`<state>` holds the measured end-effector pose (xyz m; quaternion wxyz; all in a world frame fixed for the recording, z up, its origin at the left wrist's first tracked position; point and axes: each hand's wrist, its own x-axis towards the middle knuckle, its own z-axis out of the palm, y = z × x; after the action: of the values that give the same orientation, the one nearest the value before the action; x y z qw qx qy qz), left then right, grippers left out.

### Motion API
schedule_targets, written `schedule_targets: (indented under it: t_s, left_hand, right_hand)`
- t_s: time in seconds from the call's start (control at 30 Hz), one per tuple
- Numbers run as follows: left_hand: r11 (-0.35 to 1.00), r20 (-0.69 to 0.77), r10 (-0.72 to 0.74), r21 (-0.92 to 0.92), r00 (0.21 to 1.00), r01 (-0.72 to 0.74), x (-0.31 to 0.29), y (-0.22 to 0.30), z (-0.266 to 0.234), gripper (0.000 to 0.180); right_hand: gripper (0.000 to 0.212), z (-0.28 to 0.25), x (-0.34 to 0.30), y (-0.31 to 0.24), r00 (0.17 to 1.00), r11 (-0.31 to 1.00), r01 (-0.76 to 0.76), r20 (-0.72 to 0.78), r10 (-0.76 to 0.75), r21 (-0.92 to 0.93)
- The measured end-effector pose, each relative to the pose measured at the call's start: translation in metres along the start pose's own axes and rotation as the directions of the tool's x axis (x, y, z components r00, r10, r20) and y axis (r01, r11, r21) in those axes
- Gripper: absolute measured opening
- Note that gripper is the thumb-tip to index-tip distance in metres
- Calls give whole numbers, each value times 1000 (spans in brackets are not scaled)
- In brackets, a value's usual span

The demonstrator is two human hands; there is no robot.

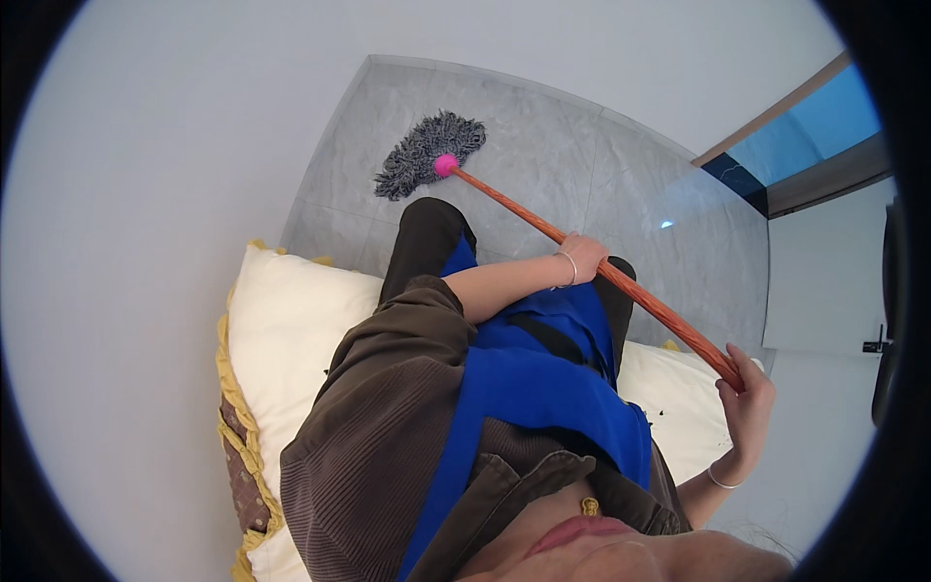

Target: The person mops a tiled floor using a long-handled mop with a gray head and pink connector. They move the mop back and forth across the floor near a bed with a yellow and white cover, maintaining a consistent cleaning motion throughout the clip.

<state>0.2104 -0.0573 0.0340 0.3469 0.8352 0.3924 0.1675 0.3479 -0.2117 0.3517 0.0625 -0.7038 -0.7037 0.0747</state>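
A mop (504, 201) with a long orange wood-grain handle slants from the upper middle down to the right. Its grey, shaggy head (432, 150) lies on the tiled floor near the far wall, joined to the handle by a pink ball-shaped connector (445, 165). About midway along the handle, my left hand (585, 257) is closed round it, above my knees. At the handle's near upper end, my right hand (749, 398) is closed on it, thumb and fingers at the tip.
Grey shiny tiles (669, 184) cover the floor. White walls (165, 194) stand left and ahead. Cream fabric (301, 301) with a yellow ruffled edge lies around me on both sides. At the right are a wood-framed opening (810, 131) and a white panel with a black handle (876, 345).
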Motion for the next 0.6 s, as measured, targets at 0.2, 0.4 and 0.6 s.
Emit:
schedule_targets:
  t_s: [0.2,0.4,0.6]
  left_hand:
    - [1000,-209,-16,-8,978,15,12,4,8,14]
    - [987,-332,-160,-82,930,141,19,-12,-6,13]
    - [980,-432,-196,-50,881,193,17,-42,-23,11]
  right_hand:
    - [28,0,6,30,986,994,-86,-135,95,72]
    - [22,-19,35,37,977,999,18,-209,-28,-49]
    - [17,-11,45,16,977,984,103,-173,-127,-144]
